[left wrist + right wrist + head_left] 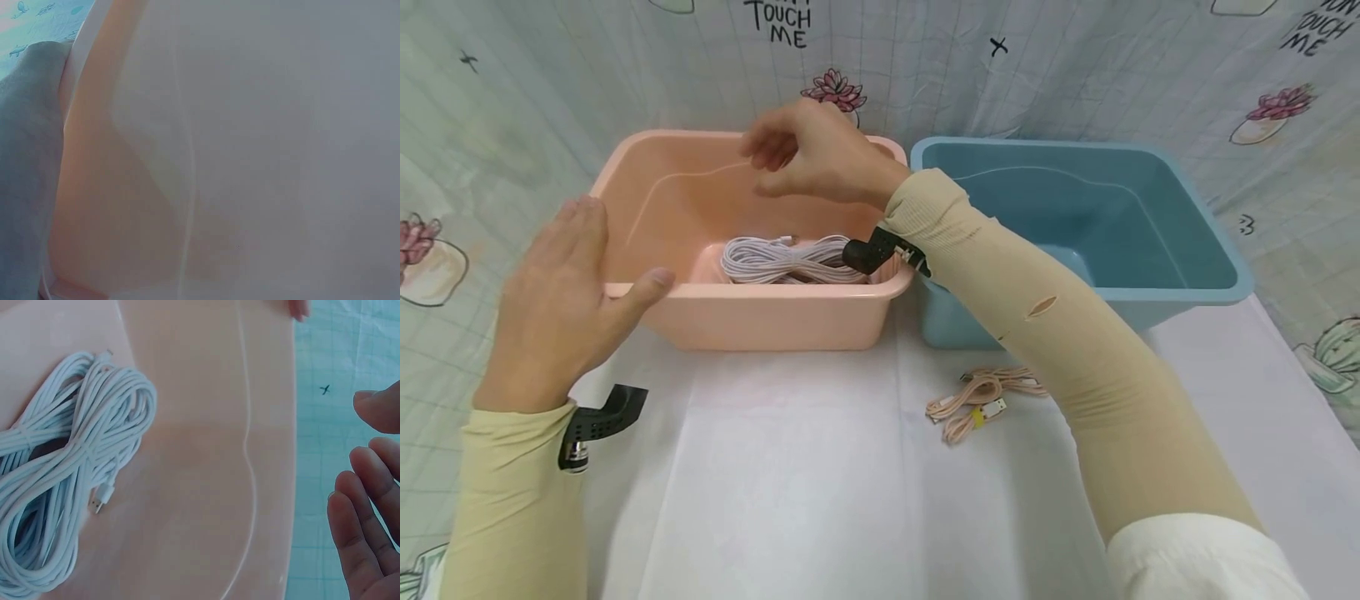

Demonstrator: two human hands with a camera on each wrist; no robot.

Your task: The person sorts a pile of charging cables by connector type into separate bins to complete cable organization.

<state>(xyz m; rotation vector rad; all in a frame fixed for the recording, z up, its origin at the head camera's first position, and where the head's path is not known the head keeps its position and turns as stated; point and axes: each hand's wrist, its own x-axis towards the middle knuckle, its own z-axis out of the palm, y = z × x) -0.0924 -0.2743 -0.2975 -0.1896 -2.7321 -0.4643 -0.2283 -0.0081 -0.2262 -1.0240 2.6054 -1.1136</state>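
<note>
My left hand point(553, 296) rests at the near left corner of a peach plastic bin point(775, 317), fingers extended along the left rim and thumb over the front rim. In the left wrist view part of the hand point(28, 169) lies beside the bin's pale wall point(250, 144). Over the bin's back half hovers my right hand point(831, 154), fingers loosely bent and holding nothing. The right wrist view shows its fingers point(356, 544) and thumb apart. Inside the bin lie coiled white USB cables point(790, 260), tied in the middle; a white plug point(103, 495) sticks out.
To the right stands a blue plastic bin point(1172, 296), partly behind my right forearm. Several bundled beige USB cables point(977, 400), one with a yellow tie, lie in front of it on the white tablecloth point(790, 483). A patterned curtain point(1045, 75) hangs behind.
</note>
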